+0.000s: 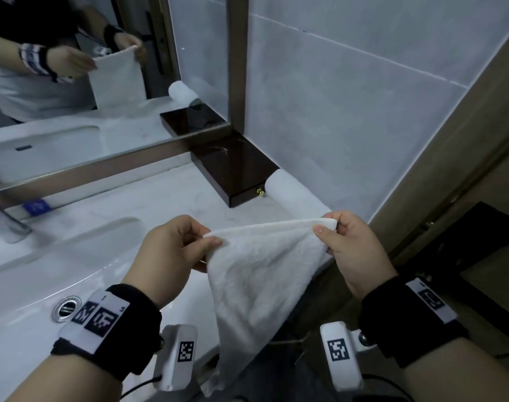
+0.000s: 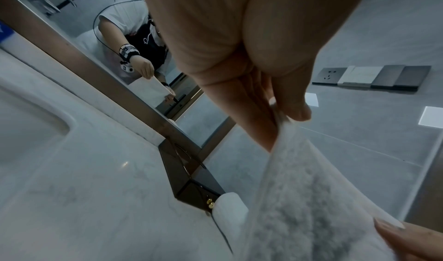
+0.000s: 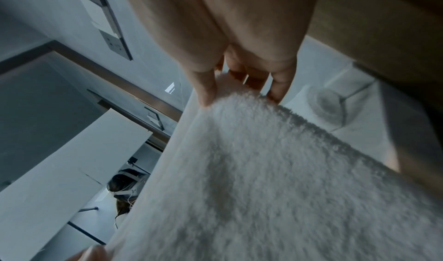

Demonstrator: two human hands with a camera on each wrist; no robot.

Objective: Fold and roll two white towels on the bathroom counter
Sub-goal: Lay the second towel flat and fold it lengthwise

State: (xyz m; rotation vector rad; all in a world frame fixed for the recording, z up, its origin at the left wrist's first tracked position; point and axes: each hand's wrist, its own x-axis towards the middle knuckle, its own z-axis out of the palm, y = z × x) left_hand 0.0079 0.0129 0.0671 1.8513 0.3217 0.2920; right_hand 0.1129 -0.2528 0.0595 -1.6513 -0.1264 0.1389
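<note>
A white towel [image 1: 256, 274] hangs in the air in front of me, above the counter's front edge. My left hand [image 1: 186, 242] pinches its upper left corner between thumb and fingers. My right hand [image 1: 331, 227] pinches the upper right corner. The cloth droops down between my wrists. In the left wrist view the towel [image 2: 311, 198] falls from my left hand [image 2: 285, 111]. In the right wrist view the towel [image 3: 251, 170] fills the lower frame under my right hand [image 3: 230, 92]. A second white towel [image 1: 293, 192], rolled up, lies on the counter by the wall.
A dark wooden box [image 1: 233, 166] with small gold knobs sits in the back corner next to the rolled towel [image 2: 230, 208]. The white basin [image 1: 59, 274] with its drain lies to the left. A mirror [image 1: 73, 68] runs along the back of the marble counter [image 1: 166, 195].
</note>
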